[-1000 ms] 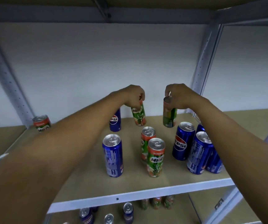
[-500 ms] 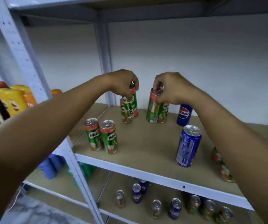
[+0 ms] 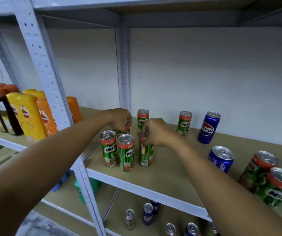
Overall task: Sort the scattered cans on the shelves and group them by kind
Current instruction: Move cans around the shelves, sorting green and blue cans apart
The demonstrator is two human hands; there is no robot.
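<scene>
My left hand (image 3: 120, 119) grips the top of a green Milo can (image 3: 122, 132) standing behind two upright Milo cans (image 3: 108, 149) (image 3: 126, 152) at the shelf's left front. My right hand (image 3: 155, 132) pinches the rim of another Milo can (image 3: 145, 155) just right of them, its base on the shelf board (image 3: 171, 172). One more Milo can (image 3: 142, 119) stands behind my hands and a further one (image 3: 184, 123) farther right. Blue Pepsi cans (image 3: 208, 128) (image 3: 221, 159) stand to the right. Two Milo cans (image 3: 257, 169) (image 3: 278, 186) sit at the right edge.
A white perforated upright (image 3: 51, 92) divides this bay from the left one, which holds yellow and orange bottles (image 3: 26, 114). A rear post (image 3: 123, 68) stands behind the cans. The lower shelf carries several mixed cans (image 3: 148, 213). The wall lies close behind.
Both hands have carried their Milo cans down and forward, setting them beside the two Milo cans at the left front. The view has shifted a little to the right.
</scene>
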